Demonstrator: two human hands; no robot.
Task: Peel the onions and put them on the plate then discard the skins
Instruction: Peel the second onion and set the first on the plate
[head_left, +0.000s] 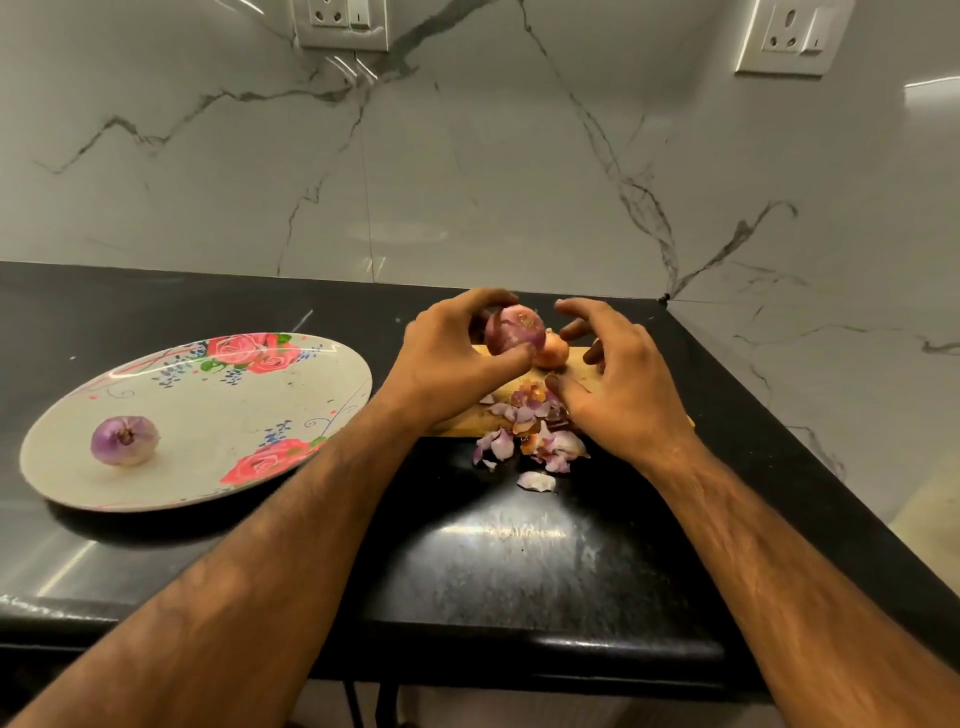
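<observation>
My left hand (447, 358) grips a purple onion (514, 330) above the wooden cutting board (457, 423), thumb below and fingers over the top. My right hand (618, 379) hovers just right of that onion with loosely spread fingers, holding nothing that I can see. An unpeeled orange-brown onion (553, 351) sits on the board behind the held one. A pile of onion skins (535, 436) lies on the board's near edge and spills onto the counter. One peeled purple onion (123, 439) rests on the floral plate (218, 400) at the left.
The black counter (493, 545) ends at a front edge near me and at a right edge by the marble wall corner. Marble backsplash with two wall sockets (343, 21) rises behind. One loose skin (537, 480) lies apart on the counter.
</observation>
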